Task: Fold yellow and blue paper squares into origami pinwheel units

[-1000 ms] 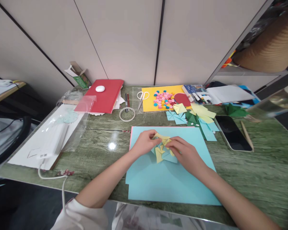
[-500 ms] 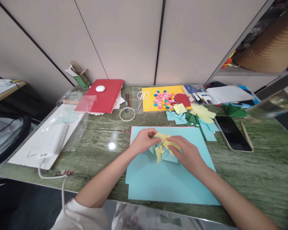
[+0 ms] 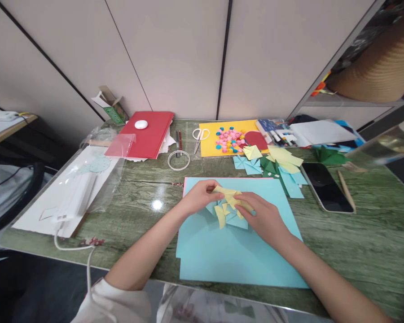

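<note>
Both hands meet over a folded paper piece (image 3: 221, 215), made of yellow and light blue parts, above a large light blue sheet (image 3: 222, 260). My left hand (image 3: 201, 196) pinches the upper left of its yellow paper between thumb and fingers. From the right, my right hand (image 3: 264, 217) grips the yellow part as well, its fingertips near the piece's middle. Light blue folds spread beneath the yellow ones. The fingers hide some of the paper, and I cannot tell whether the piece touches the sheet.
Behind lie more folded papers (image 3: 247, 165), a yellow sheet (image 3: 208, 149) with small coloured balls, and scissors (image 3: 198, 137). A phone (image 3: 327, 187) rests at the right. Toward the left are a red folder (image 3: 148, 137), a tape ring (image 3: 178, 160) and a white power strip (image 3: 76, 202).
The folded paper has shifted and turned slightly, its lower parts moving a little left. My hands keep nearly the same place and grip.
</note>
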Available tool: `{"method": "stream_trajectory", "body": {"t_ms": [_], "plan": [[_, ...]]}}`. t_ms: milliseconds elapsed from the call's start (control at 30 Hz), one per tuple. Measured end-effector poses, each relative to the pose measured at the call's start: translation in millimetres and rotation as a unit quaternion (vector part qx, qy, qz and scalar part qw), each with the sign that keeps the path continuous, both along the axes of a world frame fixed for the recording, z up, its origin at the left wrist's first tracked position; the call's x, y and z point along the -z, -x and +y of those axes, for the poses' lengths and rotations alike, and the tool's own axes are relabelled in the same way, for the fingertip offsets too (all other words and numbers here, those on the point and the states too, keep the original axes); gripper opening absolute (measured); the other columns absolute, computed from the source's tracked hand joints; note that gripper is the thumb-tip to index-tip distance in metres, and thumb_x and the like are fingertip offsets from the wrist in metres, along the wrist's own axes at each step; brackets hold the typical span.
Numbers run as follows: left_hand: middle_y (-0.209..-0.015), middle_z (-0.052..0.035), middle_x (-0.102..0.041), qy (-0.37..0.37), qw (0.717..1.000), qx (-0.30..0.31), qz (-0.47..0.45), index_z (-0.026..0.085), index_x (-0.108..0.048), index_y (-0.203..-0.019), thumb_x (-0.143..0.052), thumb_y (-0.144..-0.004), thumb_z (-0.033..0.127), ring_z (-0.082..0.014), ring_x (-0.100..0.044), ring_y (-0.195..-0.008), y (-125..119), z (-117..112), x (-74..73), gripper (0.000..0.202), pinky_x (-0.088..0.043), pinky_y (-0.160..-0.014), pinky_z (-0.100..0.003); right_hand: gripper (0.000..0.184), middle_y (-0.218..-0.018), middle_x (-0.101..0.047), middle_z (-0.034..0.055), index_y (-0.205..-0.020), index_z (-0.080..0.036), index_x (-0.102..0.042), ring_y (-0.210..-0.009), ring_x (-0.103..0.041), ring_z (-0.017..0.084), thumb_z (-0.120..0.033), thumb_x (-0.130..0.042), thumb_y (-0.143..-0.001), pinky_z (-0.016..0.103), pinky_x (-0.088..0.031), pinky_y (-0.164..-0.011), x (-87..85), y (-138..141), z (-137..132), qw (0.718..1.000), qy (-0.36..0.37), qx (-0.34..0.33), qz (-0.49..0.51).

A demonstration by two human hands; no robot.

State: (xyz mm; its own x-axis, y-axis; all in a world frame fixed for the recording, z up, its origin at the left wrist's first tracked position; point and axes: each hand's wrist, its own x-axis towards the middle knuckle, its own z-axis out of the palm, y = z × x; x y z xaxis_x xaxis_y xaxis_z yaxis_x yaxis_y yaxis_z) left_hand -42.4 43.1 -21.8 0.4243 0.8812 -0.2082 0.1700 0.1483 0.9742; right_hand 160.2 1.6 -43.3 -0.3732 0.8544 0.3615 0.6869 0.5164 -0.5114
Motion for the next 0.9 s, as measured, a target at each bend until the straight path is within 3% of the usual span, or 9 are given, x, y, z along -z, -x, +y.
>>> {"method": "stream_trajectory", "body": {"t_ms": [233,700,900], "plan": [[-0.068,0.0003,-0.056,0.02,1.0,-0.002,-0.01,0.012,-0.058,-0.075,-0.065,-0.068,0.026,-0.0103,-0.05,-0.064,-0.6,-0.6,-3.0,0.018,-0.036,-0.06,-0.022,0.016,-0.104,-0.062,0.0028,-0.095,-0.023,-0.059,-0.097,-0.06,0.015,-0.016,-0.052,-0.081,0.027,-0.05,-0.082,-3.0,2.0,-0.2,1.0,-0.016,0.008,0.008],[-0.069,0.0005,-0.055,-0.021,1.0,-0.019,0.008,0.014,-0.055,-0.072,-0.06,-0.071,0.027,-0.0124,-0.052,-0.067,-4.3,-2.6,-2.0,0.015,-0.039,-0.063,-0.024,0.011,-0.102,-0.061,0.0023,-0.088,-0.023,-0.06,-0.093,-0.06,0.014,-0.018,-0.052,-0.082,0.025,-0.05,-0.079,-4.0,4.3,-1.1,0.999,-0.008,0.023,0.023],[-0.069,0.0016,-0.055,-0.072,0.994,-0.03,0.075,0.015,-0.056,-0.073,-0.053,-0.073,0.025,-0.0119,-0.05,-0.066,-8.2,-6.7,-2.1,0.011,-0.037,-0.059,-0.023,0.009,-0.099,-0.061,0.002,-0.083,-0.023,-0.06,-0.094,-0.06,0.014,-0.017,-0.053,-0.081,0.025,-0.049,-0.079,-4.6,5.6,-0.8,1.0,0.005,0.013,0.024]]}}
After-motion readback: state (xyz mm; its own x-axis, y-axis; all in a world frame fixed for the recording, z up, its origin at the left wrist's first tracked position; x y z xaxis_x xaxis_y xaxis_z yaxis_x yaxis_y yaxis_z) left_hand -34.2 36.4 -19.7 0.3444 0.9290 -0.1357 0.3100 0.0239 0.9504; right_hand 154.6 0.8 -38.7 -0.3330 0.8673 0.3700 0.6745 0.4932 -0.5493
